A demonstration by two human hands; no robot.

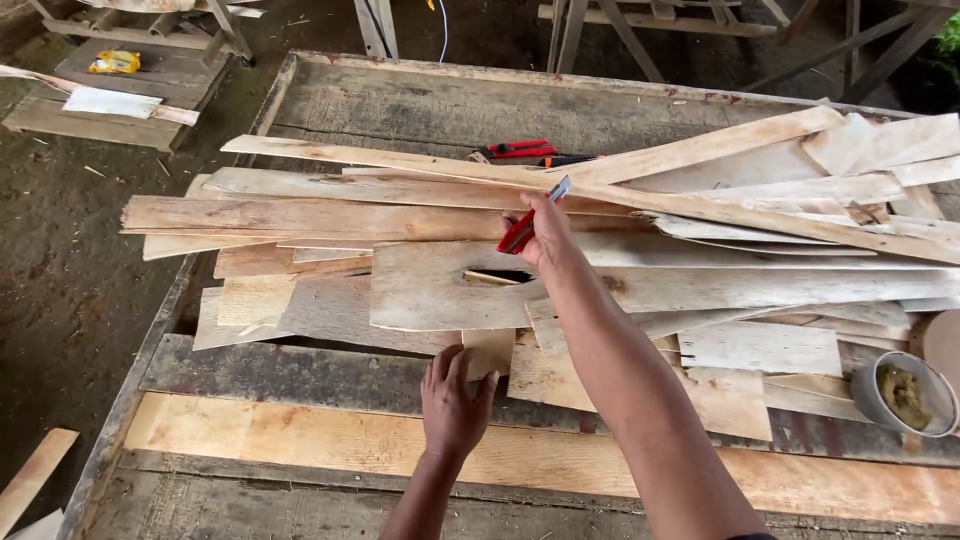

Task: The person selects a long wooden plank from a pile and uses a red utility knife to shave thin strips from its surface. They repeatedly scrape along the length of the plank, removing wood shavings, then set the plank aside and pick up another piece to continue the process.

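- On the worn wooden table (pixel 420 105), a loose pile of thin wood sheets (pixel 420 215) lies spread and overlapping, apparently unsorted.
- Right hand (pixel 540 232) reaches over the pile, fingers closed around a red utility knife (pixel 528 222), blade up.
- Left hand (pixel 453 405) rests open, fingertips touching a small sheet piece (pixel 488 350) at the pile's near edge.
- No fresh cut shows; most sheets look untouched.
- Red pliers (pixel 517 150) lie behind; a metal bowl (pixel 905 395) sits right.

Pale, rough-sawn wood veneer strips (pixel 560 250); weathered grey wooden table (pixel 450 105); glossy red plastic cutter (pixel 522 228); dull metal bowl (pixel 905 395).
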